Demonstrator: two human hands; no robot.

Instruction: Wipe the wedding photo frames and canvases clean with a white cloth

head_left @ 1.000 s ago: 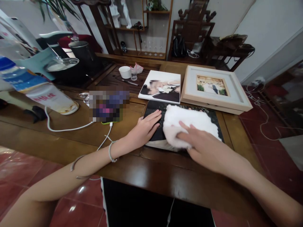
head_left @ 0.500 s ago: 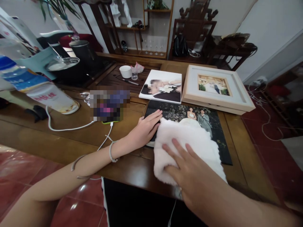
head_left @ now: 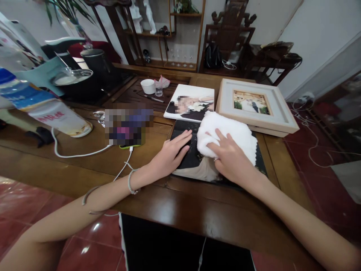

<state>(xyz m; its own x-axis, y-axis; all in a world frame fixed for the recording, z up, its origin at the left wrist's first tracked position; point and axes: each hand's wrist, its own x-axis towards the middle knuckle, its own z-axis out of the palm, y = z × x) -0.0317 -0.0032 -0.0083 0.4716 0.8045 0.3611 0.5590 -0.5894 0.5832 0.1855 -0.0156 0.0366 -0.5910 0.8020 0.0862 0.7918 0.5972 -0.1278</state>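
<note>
A dark photo print (head_left: 183, 156) of a couple lies flat on the wooden table, partly covered. My left hand (head_left: 175, 152) rests with fingers stretched out on its left side. Over the upper right part of the print lies a fluffy white cloth (head_left: 237, 131), bunched under my right hand (head_left: 232, 156). The right fingers press into the cloth's folds and keep hold of it. The pale dress in the print shows below the cloth, while the two figures' upper parts are hidden.
Behind the print are a white-edged photo panel (head_left: 194, 96) and a pale framed picture (head_left: 278, 96). Left stand a large plastic bottle (head_left: 60, 118) and a phone with a white cable (head_left: 128, 160). A white cup (head_left: 148, 86) sits on the dark tray (head_left: 129, 84).
My right hand has slid the white cloth forward, away from me, across the print, uncovering its lower part. My left hand stays in place on the print's left side.
</note>
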